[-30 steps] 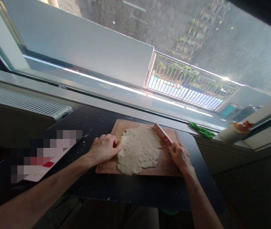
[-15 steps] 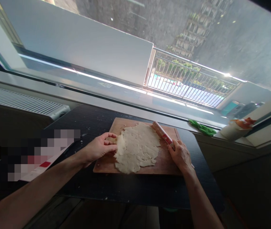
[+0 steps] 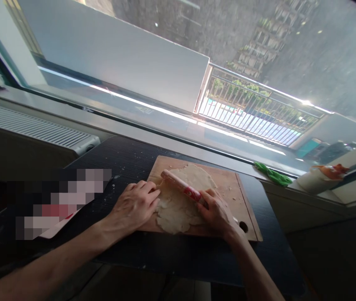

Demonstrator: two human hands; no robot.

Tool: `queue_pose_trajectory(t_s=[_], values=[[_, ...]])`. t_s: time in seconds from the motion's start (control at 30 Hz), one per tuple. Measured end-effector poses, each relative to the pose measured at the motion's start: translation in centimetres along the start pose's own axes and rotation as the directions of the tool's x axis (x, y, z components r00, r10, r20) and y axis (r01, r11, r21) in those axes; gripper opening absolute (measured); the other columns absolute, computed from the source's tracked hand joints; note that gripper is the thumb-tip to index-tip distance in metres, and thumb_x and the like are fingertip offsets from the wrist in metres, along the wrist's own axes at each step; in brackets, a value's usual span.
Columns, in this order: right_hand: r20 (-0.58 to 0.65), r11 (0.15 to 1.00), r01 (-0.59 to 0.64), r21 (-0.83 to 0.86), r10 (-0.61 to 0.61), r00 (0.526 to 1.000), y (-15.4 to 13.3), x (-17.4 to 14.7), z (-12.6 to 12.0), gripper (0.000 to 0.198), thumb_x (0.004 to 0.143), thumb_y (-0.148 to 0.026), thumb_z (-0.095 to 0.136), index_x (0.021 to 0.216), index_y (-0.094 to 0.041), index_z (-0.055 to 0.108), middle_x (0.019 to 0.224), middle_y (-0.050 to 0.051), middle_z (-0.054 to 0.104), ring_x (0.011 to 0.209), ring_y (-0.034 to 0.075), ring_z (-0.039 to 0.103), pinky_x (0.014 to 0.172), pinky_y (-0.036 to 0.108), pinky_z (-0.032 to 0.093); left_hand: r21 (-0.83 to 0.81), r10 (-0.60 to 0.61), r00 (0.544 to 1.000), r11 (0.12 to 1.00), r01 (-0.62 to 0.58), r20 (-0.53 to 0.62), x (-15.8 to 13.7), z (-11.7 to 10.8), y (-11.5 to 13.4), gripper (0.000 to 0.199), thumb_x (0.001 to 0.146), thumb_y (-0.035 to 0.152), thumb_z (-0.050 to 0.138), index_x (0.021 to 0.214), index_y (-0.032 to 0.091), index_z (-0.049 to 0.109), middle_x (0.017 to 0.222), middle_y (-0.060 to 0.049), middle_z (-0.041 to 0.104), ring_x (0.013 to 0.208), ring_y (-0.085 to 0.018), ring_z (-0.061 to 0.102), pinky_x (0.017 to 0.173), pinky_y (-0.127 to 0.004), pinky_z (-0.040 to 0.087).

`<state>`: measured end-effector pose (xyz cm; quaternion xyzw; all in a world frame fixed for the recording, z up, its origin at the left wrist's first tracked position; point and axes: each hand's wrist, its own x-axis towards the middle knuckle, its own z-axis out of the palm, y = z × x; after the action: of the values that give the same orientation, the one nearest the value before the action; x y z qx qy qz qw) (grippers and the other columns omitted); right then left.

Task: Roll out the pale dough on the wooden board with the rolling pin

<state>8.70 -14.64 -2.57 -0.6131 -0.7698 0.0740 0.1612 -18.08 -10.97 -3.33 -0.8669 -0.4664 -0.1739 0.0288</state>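
A pale, uneven sheet of dough (image 3: 178, 213) lies flat on a wooden cutting board (image 3: 249, 209). My right hand (image 3: 217, 211) is closed around the near end of a rolling pin (image 3: 178, 184) with a red label. The pin lies slantwise across the dough, its far end pointing up and left. At the dough's left edge, my left hand (image 3: 138, 205) has its fingers curled down on the rim of the sheet; its fingertips are partly hidden.
The board rests on a dark table (image 3: 127, 156) dusted with white specks. A blurred-out pale packet (image 3: 61, 209) lies at the left. Behind are a radiator (image 3: 39, 129) and a windowsill holding a green cloth bundle (image 3: 272, 174) and a white pot (image 3: 316, 179).
The rolling pin and my right hand have moved left, from the dough's right edge onto its middle. My left hand has turned knuckles up, its fingers curling. The view has shifted slightly.
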Motion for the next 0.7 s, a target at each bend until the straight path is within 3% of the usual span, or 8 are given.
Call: queue_pose_trajectory(t_s=[0.1, 0.2, 0.27, 0.33, 0.43, 0.5, 0.6, 0.7], values=[[0.014, 0.999, 0.015, -0.051, -0.015, 1.0, -0.4, 0.3, -0.1, 0.025, 0.088, -0.029, 0.056, 0.113, -0.026, 0.058, 0.103, 0.003, 0.058, 0.095, 0.019, 0.053, 0.082, 0.027, 0.04, -0.038, -0.084, 0.99, 0.996, 0.081, -0.109, 1.1, -1.0, -0.6, 0.033, 0.091, 0.03, 0.038, 0.105, 0.021, 0.066, 0.107, -0.007, 0.064, 0.101, -0.024, 0.056, 0.089, -0.04, 0.043], [0.094, 0.992, 0.074, -0.105, -0.065, 0.993, -1.2, 1.0, -0.5, 0.016, 0.088, -0.031, 0.056, 0.102, -0.025, 0.062, 0.1, 0.004, 0.058, 0.093, 0.019, 0.053, 0.082, 0.028, 0.04, -0.078, -0.141, 0.966, 0.989, 0.127, -0.218, 3.5, -0.7, -0.7, 0.042, 0.094, 0.03, 0.03, 0.12, 0.015, 0.059, 0.122, -0.01, 0.06, 0.115, -0.023, 0.052, 0.102, -0.038, 0.037], [0.116, 0.992, 0.086, -0.092, -0.076, 0.99, -1.7, 2.0, -0.4, 0.018, 0.09, -0.037, 0.053, 0.098, -0.025, 0.064, 0.102, 0.004, 0.059, 0.094, 0.019, 0.053, 0.083, 0.03, 0.04, -0.073, -0.1, 0.982, 0.993, 0.089, -0.16, 5.6, 0.8, -0.4, 0.047, 0.094, 0.032, 0.028, 0.127, 0.011, 0.054, 0.133, -0.012, 0.055, 0.128, -0.024, 0.043, 0.109, -0.038, 0.03], [0.043, 0.996, 0.042, -0.073, -0.039, 0.998, -1.8, 3.6, 0.2, 0.027, 0.094, -0.042, 0.044, 0.107, -0.027, 0.062, 0.112, 0.004, 0.058, 0.101, 0.02, 0.052, 0.09, 0.033, 0.039, -0.046, -0.064, 0.996, 0.997, 0.061, -0.057, 8.0, 2.8, -0.2, 0.053, 0.094, 0.035, 0.028, 0.134, 0.009, 0.049, 0.141, -0.014, 0.048, 0.136, -0.026, 0.034, 0.113, -0.042, 0.022], [-0.109, 0.989, -0.13, -0.072, 0.122, 0.987, -1.6, 6.6, 1.5, 0.039, 0.096, -0.043, 0.035, 0.125, -0.024, 0.053, 0.13, 0.009, 0.051, 0.116, 0.025, 0.046, 0.099, 0.042, 0.033, -0.019, -0.087, 0.995, 0.996, 0.088, 0.043, 11.6, 4.9, 0.0, 0.058, 0.093, 0.039, 0.027, 0.138, 0.008, 0.044, 0.148, -0.015, 0.039, 0.14, -0.027, 0.026, 0.114, -0.048, 0.014], [-0.127, 0.968, -0.247, -0.051, 0.239, 0.963, -1.6, 7.7, 2.2, 0.044, 0.096, -0.043, 0.033, 0.129, -0.02, 0.05, 0.135, 0.013, 0.048, 0.122, 0.028, 0.044, 0.101, 0.047, 0.032, -0.025, -0.095, 0.989, 0.995, 0.098, 0.109, 12.8, 5.0, 0.0, 0.058, 0.093, 0.04, 0.026, 0.138, 0.008, 0.043, 0.148, -0.015, 0.039, 0.14, -0.027, 0.027, 0.114, -0.05, 0.014], [-0.082, 0.967, -0.253, -0.034, 0.25, 0.965, -2.5, 5.9, 2.9, 0.049, 0.096, -0.044, 0.032, 0.132, -0.015, 0.048, 0.141, 0.016, 0.042, 0.132, 0.032, 0.035, 0.105, 0.051, 0.028, -0.051, -0.024, 0.991, 0.998, 0.031, 0.13, 10.4, 4.0, -0.4, 0.057, 0.093, 0.039, 0.025, 0.137, 0.009, 0.045, 0.146, -0.014, 0.042, 0.139, -0.026, 0.03, 0.114, -0.049, 0.013], [-0.054, 0.998, -0.034, -0.055, 0.031, 0.998, -3.1, 2.1, 3.5, 0.054, 0.096, -0.044, 0.033, 0.141, -0.015, 0.039, 0.148, 0.012, 0.036, 0.141, 0.028, 0.02, 0.113, 0.046, 0.019, -0.091, 0.069, 0.992, 0.994, -0.06, 0.102, 5.9, 3.3, -1.3, 0.052, 0.095, 0.037, 0.025, 0.138, 0.016, 0.045, 0.146, -0.007, 0.043, 0.139, -0.021, 0.031, 0.116, -0.042, 0.012]])
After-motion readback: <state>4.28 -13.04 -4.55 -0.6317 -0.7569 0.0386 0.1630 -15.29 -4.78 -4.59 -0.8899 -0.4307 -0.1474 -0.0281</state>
